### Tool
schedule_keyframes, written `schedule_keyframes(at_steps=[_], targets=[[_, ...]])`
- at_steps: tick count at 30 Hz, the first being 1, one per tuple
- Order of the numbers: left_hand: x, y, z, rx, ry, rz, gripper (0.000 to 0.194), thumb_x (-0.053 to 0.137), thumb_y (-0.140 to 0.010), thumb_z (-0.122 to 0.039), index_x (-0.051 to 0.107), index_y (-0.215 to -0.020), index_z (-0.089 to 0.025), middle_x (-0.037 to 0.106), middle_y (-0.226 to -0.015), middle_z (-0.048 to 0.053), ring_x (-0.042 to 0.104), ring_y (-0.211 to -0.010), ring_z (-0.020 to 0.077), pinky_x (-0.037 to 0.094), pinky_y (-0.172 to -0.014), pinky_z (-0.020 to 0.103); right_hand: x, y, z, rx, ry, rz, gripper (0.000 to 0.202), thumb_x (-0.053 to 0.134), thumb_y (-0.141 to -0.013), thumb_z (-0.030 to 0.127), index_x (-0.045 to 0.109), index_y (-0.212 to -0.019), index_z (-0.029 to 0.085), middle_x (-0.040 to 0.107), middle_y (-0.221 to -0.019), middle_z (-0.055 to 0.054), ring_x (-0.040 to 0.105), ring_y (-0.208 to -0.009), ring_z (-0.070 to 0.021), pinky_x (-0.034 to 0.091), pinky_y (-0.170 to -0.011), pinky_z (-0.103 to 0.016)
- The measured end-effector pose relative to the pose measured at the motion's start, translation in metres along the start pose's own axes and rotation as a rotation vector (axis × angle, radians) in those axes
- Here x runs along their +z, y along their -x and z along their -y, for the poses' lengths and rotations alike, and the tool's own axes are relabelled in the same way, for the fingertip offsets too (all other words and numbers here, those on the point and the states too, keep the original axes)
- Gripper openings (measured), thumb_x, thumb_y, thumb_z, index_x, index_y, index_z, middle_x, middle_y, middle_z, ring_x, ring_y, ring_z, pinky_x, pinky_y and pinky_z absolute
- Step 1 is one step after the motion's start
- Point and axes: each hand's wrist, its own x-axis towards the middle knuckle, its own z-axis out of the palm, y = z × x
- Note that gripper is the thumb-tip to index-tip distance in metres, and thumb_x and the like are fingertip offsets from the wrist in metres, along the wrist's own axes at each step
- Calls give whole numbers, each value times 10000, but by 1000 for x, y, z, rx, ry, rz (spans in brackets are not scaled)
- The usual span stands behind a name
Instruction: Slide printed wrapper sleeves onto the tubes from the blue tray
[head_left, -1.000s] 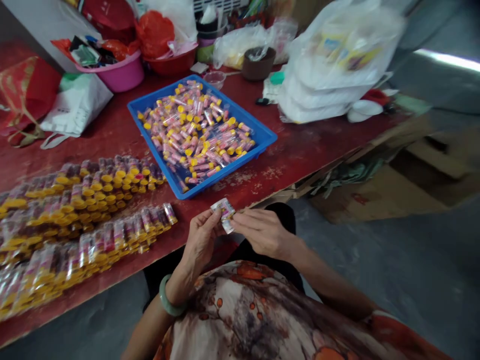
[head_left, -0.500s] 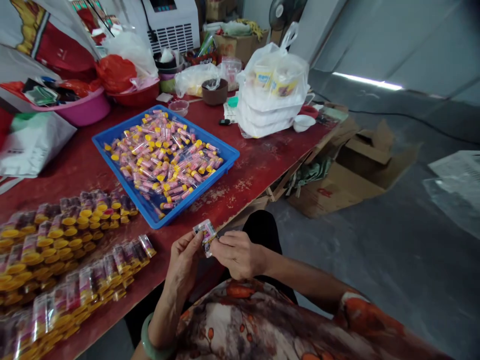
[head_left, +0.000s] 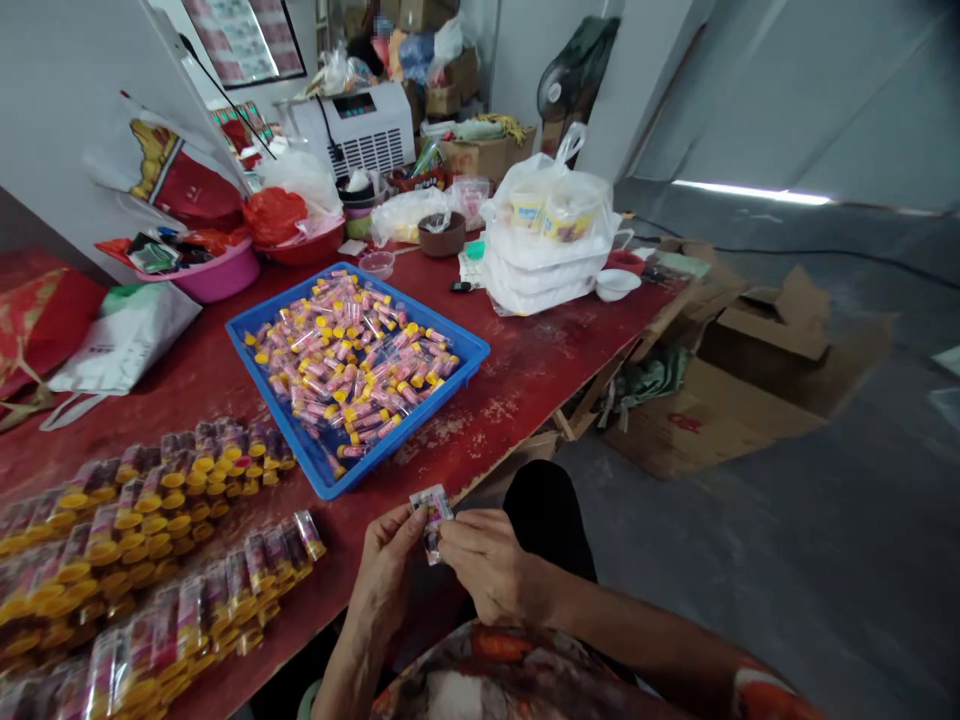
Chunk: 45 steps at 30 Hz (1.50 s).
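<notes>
Between my two hands is a small, flat, printed clear packet point(head_left: 433, 512), held just off the table's front edge. My left hand point(head_left: 388, 565) pinches its left side between thumb and fingers. My right hand point(head_left: 491, 565) has its fingers closed at the packet's right edge; the fingertips are partly hidden. What lies inside the packet is too small to make out. Beyond the hands sits a blue tray point(head_left: 405, 452) heaped with small clear tubes point(head_left: 341, 375) that have yellow caps and pink contents. To the left, similar tubes with dark purple contents point(head_left: 191, 610) are stacked in rows.
The red table point(head_left: 517, 375) carries white containers in a plastic bag point(head_left: 544, 245), a white bowl point(head_left: 617, 285), a brown bowl point(head_left: 442, 235) and a pink basin point(head_left: 221, 275). An opened cardboard box point(head_left: 720, 410) lies on the floor at right. A fan point(head_left: 559, 95) stands behind.
The view has tilted up and turned slightly left, so everything appears lower and further right. Both hands keep the packet, which now stands a little more upright.
</notes>
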Motion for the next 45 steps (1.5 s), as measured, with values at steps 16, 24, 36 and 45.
schedule_keyframes(at_steps=[16,24,36,45], targets=[[9,-3,-1,24,-107,163,510,916,-502,-308,764,-960,-142,722,-755,59,599,-637,123,476,-630,219,-9,1,-7,340,-457,-106,270,447,-928,130,569,-691,169,563,-673,-29,537,-615,-121,415,-575,-252],[7,-3,-7,-7,-114,188,453,882,-556,-212,753,-984,-141,731,-845,78,636,-739,162,498,-714,252,-6,-4,-10,457,-513,-160,250,495,-916,146,579,-682,168,564,-665,-14,531,-611,-112,429,-577,-240],[5,-10,-4,-2,-132,-52,285,817,-597,-250,785,-874,-188,740,-768,48,647,-643,162,514,-617,245,14,-14,-19,270,-217,-218,343,316,-978,221,443,-660,193,539,-610,-16,515,-587,-123,417,-553,-252],[26,1,-8,-7,-270,-87,262,832,-545,-278,784,-767,-148,661,-577,30,568,-533,138,448,-515,224,-9,-3,-22,132,-437,-165,301,375,-973,244,490,-700,189,586,-640,-26,564,-650,-132,458,-633,-262]])
